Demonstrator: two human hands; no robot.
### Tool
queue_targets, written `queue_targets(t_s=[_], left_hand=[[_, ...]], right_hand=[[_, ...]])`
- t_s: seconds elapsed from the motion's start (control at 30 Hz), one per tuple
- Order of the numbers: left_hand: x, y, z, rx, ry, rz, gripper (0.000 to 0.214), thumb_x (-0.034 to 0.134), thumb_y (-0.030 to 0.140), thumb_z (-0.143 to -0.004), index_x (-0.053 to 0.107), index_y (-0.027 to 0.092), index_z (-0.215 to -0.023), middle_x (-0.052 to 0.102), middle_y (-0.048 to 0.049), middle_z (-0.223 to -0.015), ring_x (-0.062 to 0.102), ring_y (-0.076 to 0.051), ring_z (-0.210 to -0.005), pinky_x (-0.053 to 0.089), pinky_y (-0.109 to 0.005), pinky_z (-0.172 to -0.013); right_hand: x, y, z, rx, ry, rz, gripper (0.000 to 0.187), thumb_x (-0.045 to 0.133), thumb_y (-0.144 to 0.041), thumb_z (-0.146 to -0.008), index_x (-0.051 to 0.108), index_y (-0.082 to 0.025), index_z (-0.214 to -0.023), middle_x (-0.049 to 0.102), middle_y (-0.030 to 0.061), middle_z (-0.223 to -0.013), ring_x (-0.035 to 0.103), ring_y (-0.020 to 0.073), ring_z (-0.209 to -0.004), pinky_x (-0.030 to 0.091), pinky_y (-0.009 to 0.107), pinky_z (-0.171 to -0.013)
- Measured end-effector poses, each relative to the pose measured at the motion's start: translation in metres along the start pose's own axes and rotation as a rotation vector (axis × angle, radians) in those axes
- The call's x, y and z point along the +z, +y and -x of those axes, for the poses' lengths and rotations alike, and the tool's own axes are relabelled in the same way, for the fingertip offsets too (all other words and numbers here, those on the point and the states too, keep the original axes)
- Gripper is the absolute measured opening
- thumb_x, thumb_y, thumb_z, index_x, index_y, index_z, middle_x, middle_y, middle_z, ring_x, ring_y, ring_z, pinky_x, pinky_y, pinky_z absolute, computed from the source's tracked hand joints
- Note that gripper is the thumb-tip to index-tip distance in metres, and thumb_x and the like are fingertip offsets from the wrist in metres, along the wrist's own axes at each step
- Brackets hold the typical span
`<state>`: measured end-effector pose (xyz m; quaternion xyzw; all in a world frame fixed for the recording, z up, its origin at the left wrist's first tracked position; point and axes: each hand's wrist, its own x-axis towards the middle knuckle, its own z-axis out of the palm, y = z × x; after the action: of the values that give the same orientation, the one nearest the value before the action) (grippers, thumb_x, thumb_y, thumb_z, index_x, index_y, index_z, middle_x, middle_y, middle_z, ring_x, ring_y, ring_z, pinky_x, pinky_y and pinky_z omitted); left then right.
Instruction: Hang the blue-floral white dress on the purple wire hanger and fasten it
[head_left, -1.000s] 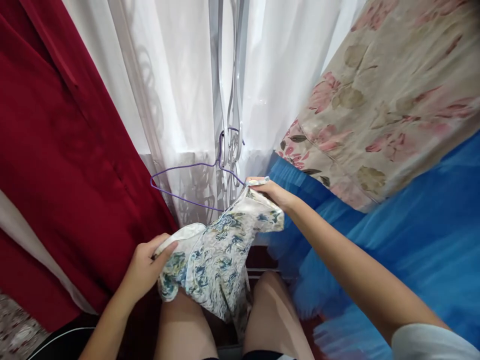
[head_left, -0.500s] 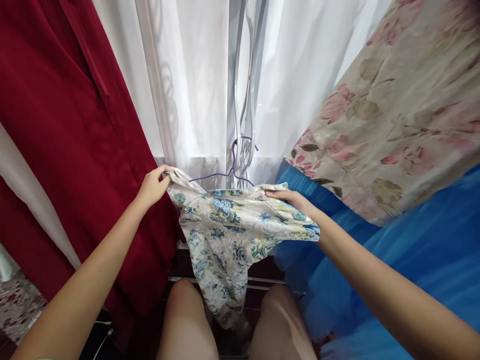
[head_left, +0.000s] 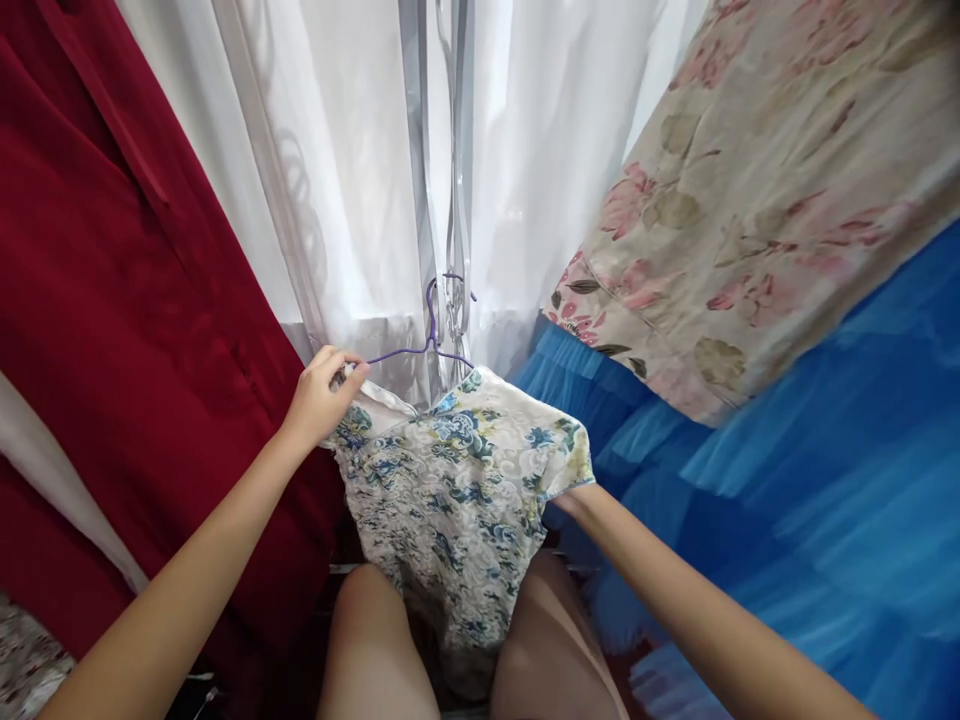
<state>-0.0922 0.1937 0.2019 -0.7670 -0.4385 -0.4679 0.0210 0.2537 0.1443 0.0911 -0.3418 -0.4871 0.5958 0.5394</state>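
Observation:
A short-sleeved blouse [head_left: 457, 480], white with blue and yellow flowers, hangs from a thin purple hanger [head_left: 431, 325] in front of me. Its shoulders are spread over the hanger's arms, and the hook stands up above the neckline. My left hand [head_left: 324, 392] pinches the blouse's left shoulder together with the end of the hanger. My right hand [head_left: 574, 497] has gone in under the right sleeve. Only the wrist shows at the sleeve opening, so its fingers are hidden by the cloth.
Dark red cloth [head_left: 172, 330] hangs at the left and white curtains [head_left: 352, 150] at the back. Grey and white straps [head_left: 442, 120] dangle behind the hook. On the right hang a beige garment with pink flowers [head_left: 720, 230] and blue gauzy fabric [head_left: 810, 500]. My knees [head_left: 371, 620] are below.
My right hand has moved from the top of the right shoulder down inside the sleeve. The blouse now drapes flat over the hanger instead of bunched. The view has shifted slightly right.

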Motion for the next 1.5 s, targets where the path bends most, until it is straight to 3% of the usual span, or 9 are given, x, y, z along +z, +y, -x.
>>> queue_targets(t_s=[0.23,0.5,0.83,1.0,1.13,1.2,1.27,1.33,1.5], left_hand=[[0.011,0.018,-0.003,0.098,-0.052,0.066,0.024,0.054,0.035,-0.094,0.067,0.018,-0.106,0.067,-0.0058,-0.103,0.063,-0.021,-0.097,0.047,-0.032,-0.089],[0.030,0.037,-0.016,0.133,-0.066,0.137,0.025,0.052,0.033,-0.095,0.063,0.019,-0.114,0.066,-0.0061,-0.113,0.062,-0.021,-0.106,0.045,-0.032,-0.095],[0.021,0.037,-0.012,-0.008,-0.032,-0.038,0.035,0.050,0.047,-0.095,0.067,0.019,-0.084,0.060,0.0012,-0.065,0.051,-0.014,-0.058,0.037,-0.026,-0.061],[0.013,0.025,-0.023,-0.014,0.020,-0.017,0.026,0.048,0.038,-0.094,0.067,0.020,-0.096,0.069,-0.0042,-0.085,0.063,-0.021,-0.080,0.043,-0.029,-0.074],[0.024,0.006,-0.005,-0.177,0.223,0.231,0.021,0.047,0.028,-0.089,0.065,0.019,-0.093,0.061,-0.0019,-0.079,0.056,-0.017,-0.072,0.043,-0.027,-0.066],[0.029,0.006,0.008,-0.272,0.302,0.401,0.018,0.048,0.027,-0.086,0.063,0.019,-0.088,0.051,0.0004,-0.069,0.049,-0.014,-0.063,0.039,-0.025,-0.057],[0.030,0.016,0.015,-0.348,0.312,0.629,0.014,0.050,0.026,-0.083,0.062,0.018,-0.085,0.046,0.0014,-0.065,0.045,-0.012,-0.058,0.034,-0.024,-0.052],[0.028,0.035,0.016,-0.421,0.248,0.917,0.011,0.051,0.024,-0.080,0.059,0.019,-0.085,0.044,0.0022,-0.065,0.041,-0.010,-0.053,0.032,-0.023,-0.049],[0.026,0.103,0.008,-0.562,-0.147,1.461,0.020,0.052,0.015,-0.073,0.055,0.021,-0.092,0.045,0.0029,-0.071,0.038,-0.007,-0.049,0.037,-0.021,-0.050]], right_hand=[[-0.006,-0.006,0.052,-0.191,0.310,0.048,0.047,0.042,-0.065,-0.094,0.065,-0.030,-0.115,0.075,0.0053,-0.103,0.070,0.0293,-0.100,0.056,0.040,-0.078],[0.002,-0.050,0.053,-0.396,0.477,0.275,0.034,0.055,-0.055,-0.093,0.065,-0.027,-0.111,0.073,0.0034,-0.098,0.067,0.0262,-0.090,0.055,0.034,-0.073],[0.020,-0.090,0.043,-0.660,0.589,0.362,0.037,0.046,-0.053,-0.098,0.065,-0.027,-0.114,0.070,0.0060,-0.107,0.066,0.0284,-0.097,0.054,0.035,-0.074],[0.065,-0.109,0.042,-0.676,0.374,0.490,0.033,0.045,-0.049,-0.100,0.068,-0.026,-0.106,0.070,0.0059,-0.098,0.064,0.0247,-0.090,0.051,0.033,-0.076],[0.104,-0.098,0.077,-0.593,-0.427,0.781,0.030,0.058,-0.044,-0.095,0.068,-0.027,-0.117,0.070,0.0047,-0.091,0.065,0.0208,-0.081,0.052,0.030,-0.074],[0.108,-0.090,0.088,-0.542,-0.746,0.829,0.050,0.067,-0.043,-0.090,0.058,-0.027,-0.137,0.072,0.0062,-0.106,0.067,0.0212,-0.092,0.053,0.030,-0.083],[0.100,-0.082,0.090,-0.509,-0.756,0.870,0.062,0.068,-0.042,-0.089,0.048,-0.029,-0.146,0.068,0.0081,-0.122,0.065,0.0225,-0.107,0.051,0.032,-0.093],[0.086,-0.077,0.083,-0.505,-0.587,0.966,0.063,0.065,-0.038,-0.091,0.042,-0.030,-0.149,0.061,0.0097,-0.135,0.059,0.0247,-0.122,0.048,0.038,-0.103],[0.072,-0.061,0.062,-0.645,-0.266,1.281,0.102,0.075,-0.029,-0.079,0.013,-0.027,-0.160,0.024,0.0154,-0.162,0.026,0.0362,-0.148,0.031,0.057,-0.117]])
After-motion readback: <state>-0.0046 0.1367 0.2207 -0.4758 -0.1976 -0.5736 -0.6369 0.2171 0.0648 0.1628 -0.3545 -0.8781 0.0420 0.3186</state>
